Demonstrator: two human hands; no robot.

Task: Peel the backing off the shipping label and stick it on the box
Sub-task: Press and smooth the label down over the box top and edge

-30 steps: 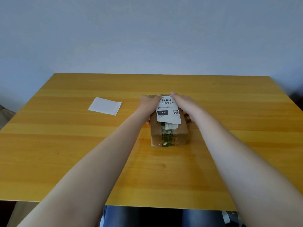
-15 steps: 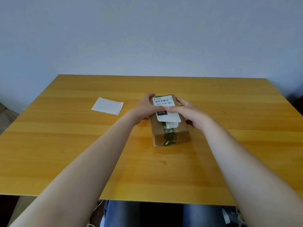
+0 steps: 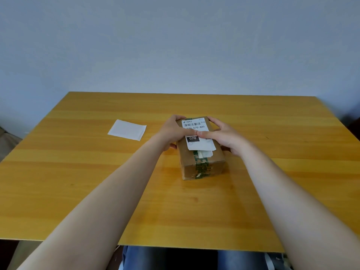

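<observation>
Seemingly flat label (image 3: 201, 144) under left hand (image 3: 171, 131), right hand (image 3: 225, 135); box (image 3: 214, 158) mid-table (image 3: 78, 172).

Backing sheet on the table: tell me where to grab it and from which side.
Take the backing sheet by its near right corner, coming from the right with the left hand, the nearer one, now holding the box. It lies flat on the table, so probably lift a corner first, then pinch.

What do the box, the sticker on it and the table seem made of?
Box: apparently cardboard, matte brown, creased edges. Label: probably paper, white, printed barcode. Table: wood or wood-look laminate, yellow grain streaks, slight sheen.
</observation>
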